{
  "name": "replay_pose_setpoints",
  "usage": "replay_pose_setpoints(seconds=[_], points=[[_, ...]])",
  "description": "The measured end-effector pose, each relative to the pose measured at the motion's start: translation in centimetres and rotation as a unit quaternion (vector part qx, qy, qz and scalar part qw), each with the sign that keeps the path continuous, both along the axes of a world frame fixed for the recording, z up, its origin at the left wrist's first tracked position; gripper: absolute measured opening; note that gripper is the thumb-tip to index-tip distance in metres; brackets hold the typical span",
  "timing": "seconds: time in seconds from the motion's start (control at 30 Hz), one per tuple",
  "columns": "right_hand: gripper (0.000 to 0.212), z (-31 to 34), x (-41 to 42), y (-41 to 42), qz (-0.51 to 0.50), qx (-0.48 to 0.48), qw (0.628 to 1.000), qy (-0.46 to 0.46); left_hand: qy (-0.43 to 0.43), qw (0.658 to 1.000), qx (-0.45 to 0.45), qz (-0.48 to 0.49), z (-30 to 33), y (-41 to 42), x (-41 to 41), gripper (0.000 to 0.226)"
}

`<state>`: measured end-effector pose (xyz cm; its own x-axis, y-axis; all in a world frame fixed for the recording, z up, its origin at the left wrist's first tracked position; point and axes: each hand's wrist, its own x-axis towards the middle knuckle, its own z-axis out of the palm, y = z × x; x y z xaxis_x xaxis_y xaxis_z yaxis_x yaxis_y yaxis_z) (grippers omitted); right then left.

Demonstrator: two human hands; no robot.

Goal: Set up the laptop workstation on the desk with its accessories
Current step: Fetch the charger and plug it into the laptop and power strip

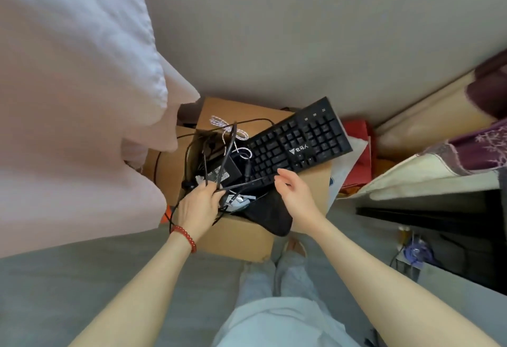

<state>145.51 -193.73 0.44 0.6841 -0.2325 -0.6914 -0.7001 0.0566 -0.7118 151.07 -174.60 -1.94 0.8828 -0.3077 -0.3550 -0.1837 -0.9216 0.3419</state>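
Head view: left hand (198, 204) gripping black cables (219, 154), right hand (295, 191) loosely open beside keyboard (299, 141).

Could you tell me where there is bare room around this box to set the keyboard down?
The grey floor left of the box, below the pink cloth, is bare. The box's inside is crowded with cables and an adapter; the left hand grips cables there. Right of the box, red bags crowd the floor.
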Motion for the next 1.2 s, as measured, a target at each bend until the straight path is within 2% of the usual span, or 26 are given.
replay_pose_setpoints(seconds=[0.17,0.37,0.5,0.6,0.67,0.73,0.8,0.9,1.0,1.1,1.2], points=[[0.039,4.9,1.0,-0.8,0.001,-0.020,0.998,-0.058,-0.053,0.997,-0.063,-0.010,6.5,-0.9,1.0,0.017],[0.051,9.2,1.0,-1.3,0.104,0.011,0.992,-0.075,-0.032,0.984,-0.146,-0.100,11.8,-3.5,-1.0,0.012],[0.072,11.8,-1.0,-2.1,0.074,-0.111,0.976,-0.173,-0.008,0.971,-0.216,-0.102,15.0,-4.6,-1.4,0.013],[0.094,15.1,-0.7,-4.0,0.040,-0.142,0.957,-0.248,0.031,0.961,-0.265,-0.071,18.0,-6.0,-0.3,0.018],[0.101,17.5,0.0,-5.4,0.116,-0.203,0.930,-0.285,0.054,0.956,-0.286,-0.043,19.9,-7.0,0.7,0.031],[0.106,19.4,1.0,-6.7,0.217,-0.284,0.880,-0.311,0.044,0.954,-0.293,-0.055,22.0,-7.9,1.5,0.037],[0.106,20.9,2.2,-7.8,0.245,-0.322,0.857,-0.318,0.021,0.953,-0.291,-0.081,24.0,-8.5,2.1,0.039],[0.107,22.7,3.9,-8.6,0.217,-0.311,0.868,-0.321,0.004,0.953,-0.275,-0.130,26.9,-8.4,3.1,0.035],[0.104,24.0,5.2,-8.6,0.239,-0.306,0.866,-0.316,0.013,0.947,-0.283,-0.152,29.3,-8.1,3.6,0.031],[0.084,25.3,6.2,-8.2,0.245,-0.245,0.883,-0.316,0.006,0.935,-0.320,-0.150,31.7,-8.0,3.9,0.032],[0.058,26.2,6.9,-7.1,0.259,-0.169,0.902,-0.302,-0.054,0.919,-0.363,-0.143,33.8,-7.8,4.5,0.031]])
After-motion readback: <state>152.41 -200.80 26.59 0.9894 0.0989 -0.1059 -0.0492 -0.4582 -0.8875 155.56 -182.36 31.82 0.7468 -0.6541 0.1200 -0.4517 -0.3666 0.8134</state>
